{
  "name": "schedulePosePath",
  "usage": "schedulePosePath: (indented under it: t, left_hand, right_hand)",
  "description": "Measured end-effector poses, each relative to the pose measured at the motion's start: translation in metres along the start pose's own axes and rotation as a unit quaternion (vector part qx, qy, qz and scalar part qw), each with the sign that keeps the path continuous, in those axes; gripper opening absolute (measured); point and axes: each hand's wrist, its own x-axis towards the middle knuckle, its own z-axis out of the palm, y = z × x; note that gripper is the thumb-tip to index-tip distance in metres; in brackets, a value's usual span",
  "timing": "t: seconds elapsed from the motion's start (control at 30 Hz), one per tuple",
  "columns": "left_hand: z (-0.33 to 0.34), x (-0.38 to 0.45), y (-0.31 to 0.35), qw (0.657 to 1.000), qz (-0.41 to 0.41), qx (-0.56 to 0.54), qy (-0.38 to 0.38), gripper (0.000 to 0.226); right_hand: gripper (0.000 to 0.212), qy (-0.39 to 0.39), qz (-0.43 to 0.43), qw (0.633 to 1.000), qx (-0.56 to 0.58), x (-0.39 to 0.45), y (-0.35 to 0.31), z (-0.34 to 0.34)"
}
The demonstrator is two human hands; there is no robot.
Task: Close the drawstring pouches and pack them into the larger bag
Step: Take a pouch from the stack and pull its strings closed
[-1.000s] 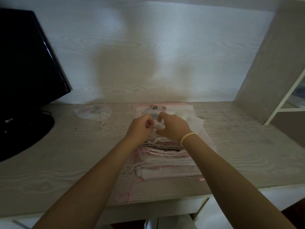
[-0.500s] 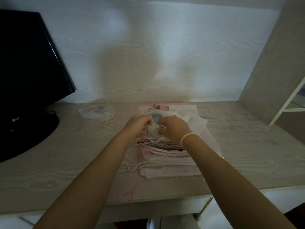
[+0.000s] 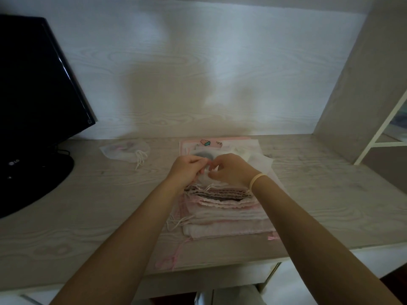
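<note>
A stack of pale pink and white drawstring pouches (image 3: 224, 216) lies in the middle of the desk, cords trailing off its left side. A sheer white pouch (image 3: 253, 157) with a dark round item inside sits on top at the far end. My left hand (image 3: 187, 170) and my right hand (image 3: 233, 170) meet over it, fingers curled and pinching its white cord or top edge. A flat pink bag (image 3: 233, 140) with a small sticker lies under the stack. Another sheer pouch (image 3: 124, 149), drawn shut with white cords, rests alone to the left.
A black monitor (image 3: 37, 84) on a round base (image 3: 33, 183) fills the left side. The wooden back panel stands right behind the stack, a side panel (image 3: 363, 73) at the right. A pink cord (image 3: 174, 256) reaches the desk's front edge.
Both hands stayed together over the top sheer pouch, shifting slightly as the fingers worked its cord. The view moved a little to the left.
</note>
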Motion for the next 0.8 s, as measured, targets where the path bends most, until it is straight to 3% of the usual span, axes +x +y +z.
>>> schedulePosePath:
  t: [0.03, 0.13, 0.27, 0.37, 0.47, 0.57, 0.67, 0.8]
  left_hand:
    - [0.001, -0.001, 0.0, 1.0, 0.007, 0.021, 0.009, 0.02]
    - [0.003, -0.002, 0.002, 0.997, 0.018, 0.074, 0.018, 0.02]
    - [0.004, -0.002, 0.005, 0.992, 0.01, 0.124, -0.013, 0.024]
    - [0.002, -0.003, 0.005, 0.986, 0.021, 0.155, -0.061, 0.03]
    - [-0.001, -0.001, 0.003, 0.984, 0.033, 0.167, -0.054, 0.032]
    - [-0.005, 0.0, 0.001, 0.996, 0.008, 0.076, -0.042, 0.025]
    - [-0.008, 0.0, -0.003, 0.998, -0.042, -0.005, -0.044, 0.028]
    - [-0.008, 0.0, -0.003, 0.997, -0.068, -0.019, -0.042, 0.031]
  right_hand:
    - [0.015, -0.013, 0.002, 1.0, -0.011, -0.001, 0.0, -0.002]
    - [0.036, -0.043, 0.033, 0.998, -0.021, -0.003, -0.003, -0.006]
    - [0.032, -0.013, 0.058, 0.988, 0.142, -0.001, -0.003, -0.013]
    - [0.029, 0.039, 0.063, 0.959, 0.273, 0.001, -0.002, -0.016]
    - [0.022, 0.085, 0.046, 0.924, 0.37, 0.003, -0.006, -0.014]
    - [0.028, 0.136, 0.016, 0.88, 0.454, 0.006, -0.004, -0.008]
    - [0.024, 0.148, 0.03, 0.906, 0.396, 0.006, 0.001, 0.001]
    - [0.011, 0.112, 0.019, 0.947, 0.299, 0.004, 0.003, 0.015]
